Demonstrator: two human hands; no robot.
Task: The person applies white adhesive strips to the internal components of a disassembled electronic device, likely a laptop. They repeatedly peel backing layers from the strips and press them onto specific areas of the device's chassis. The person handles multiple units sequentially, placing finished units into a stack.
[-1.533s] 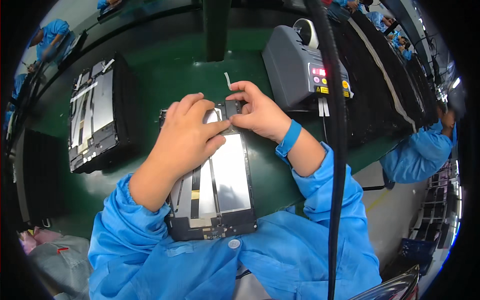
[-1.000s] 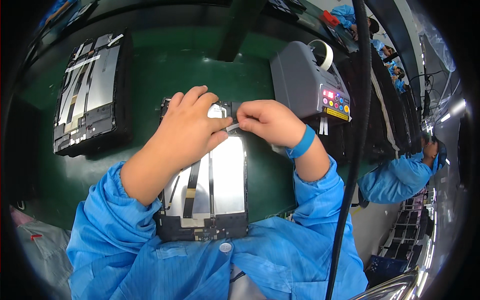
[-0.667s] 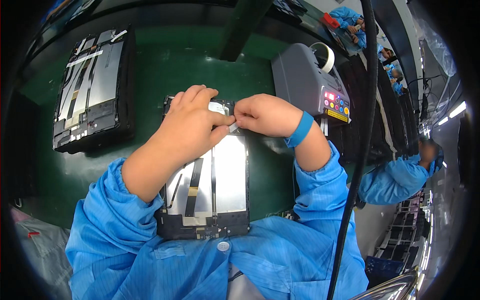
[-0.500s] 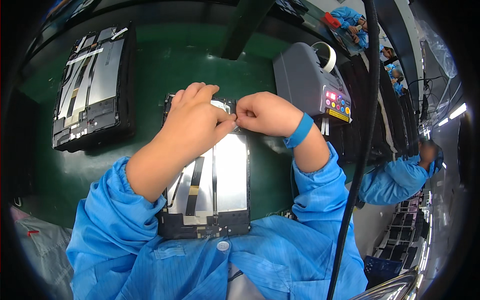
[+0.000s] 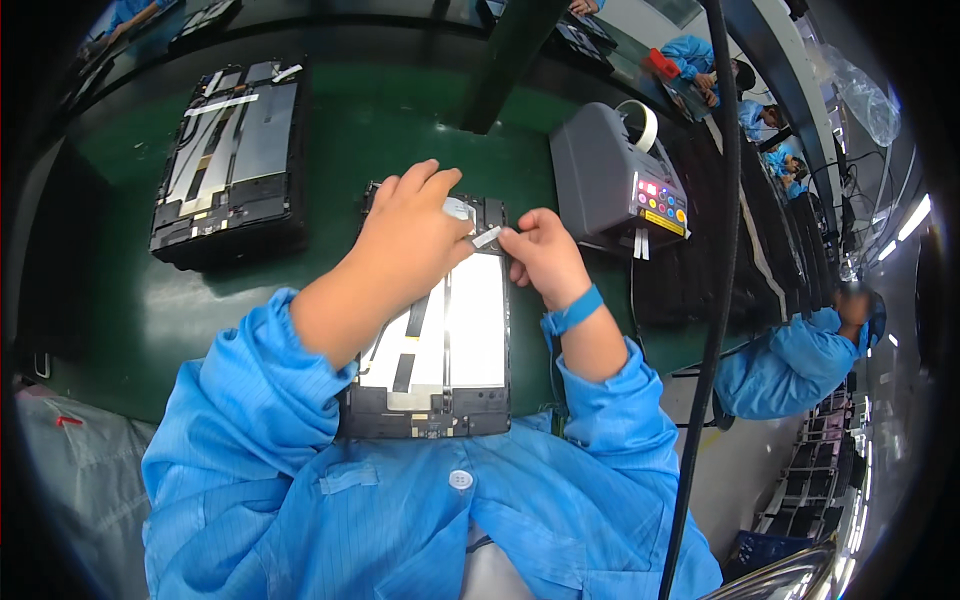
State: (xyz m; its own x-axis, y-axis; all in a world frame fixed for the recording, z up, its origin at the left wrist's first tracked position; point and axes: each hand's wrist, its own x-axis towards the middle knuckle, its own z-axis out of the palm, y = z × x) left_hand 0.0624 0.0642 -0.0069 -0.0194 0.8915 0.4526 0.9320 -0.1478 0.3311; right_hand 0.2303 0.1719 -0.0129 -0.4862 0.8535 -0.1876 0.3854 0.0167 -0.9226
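Observation:
An opened tablet (image 5: 478, 325) lies in front of me, its silver battery area and black-edged inner parts facing up. Over its far end, a short white strip of tape (image 5: 487, 237) spans the gap between my two hands. My left hand (image 5: 410, 235) reaches across the far left part, thumb and index finger closed at the strip's left end, other fingers stretched out. At the strip's right end, the thumb and index finger of my right hand (image 5: 545, 255) pinch together. Its other fingers are loosely curled, and a blue band circles the wrist.
A stack of similar opened tablets (image 5: 230, 165) stands on the green table (image 5: 330, 110) at the left. Far right sits a grey tape dispenser (image 5: 605, 170) with a lit panel. A black cable (image 5: 715, 330) hangs at the right; co-workers in blue (image 5: 800, 370) are beyond.
My right hand has drawn away from the left, and the white strip now shows between them. The view has shifted slightly, so the tablet and stack appear further right.

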